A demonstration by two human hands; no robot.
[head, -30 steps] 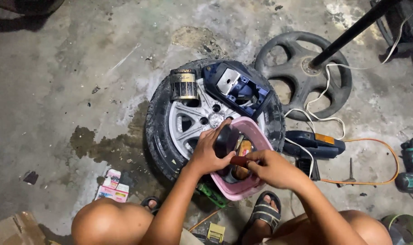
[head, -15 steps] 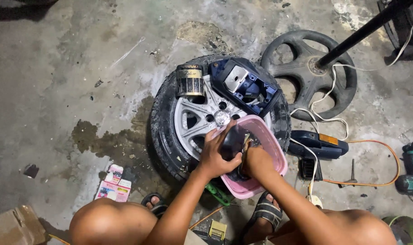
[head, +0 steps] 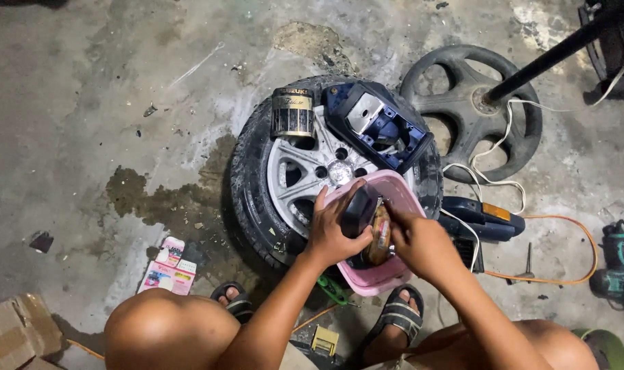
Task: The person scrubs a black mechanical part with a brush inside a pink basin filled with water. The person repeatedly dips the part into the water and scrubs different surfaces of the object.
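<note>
A person's left hand (head: 336, 233) gripped a dark part (head: 358, 209) over a pink basin (head: 401, 192) resting on a wheel (head: 305, 171). The right hand (head: 422, 243) pinched a brown brush (head: 379, 236) against it. The basin looked liable to tip off the tyre under pressure.

Pink tub (head: 394, 277); dark, near-black part (head: 358, 209) held over it. Wheel (head: 305, 171): silver rim, black tyre, bearing a black-and-gold ribbed can (head: 291, 112) and a dark blue casing (head: 380, 127). Floor (head: 120, 103) grey with dark stains; cable (head: 572, 267) orange.
</note>
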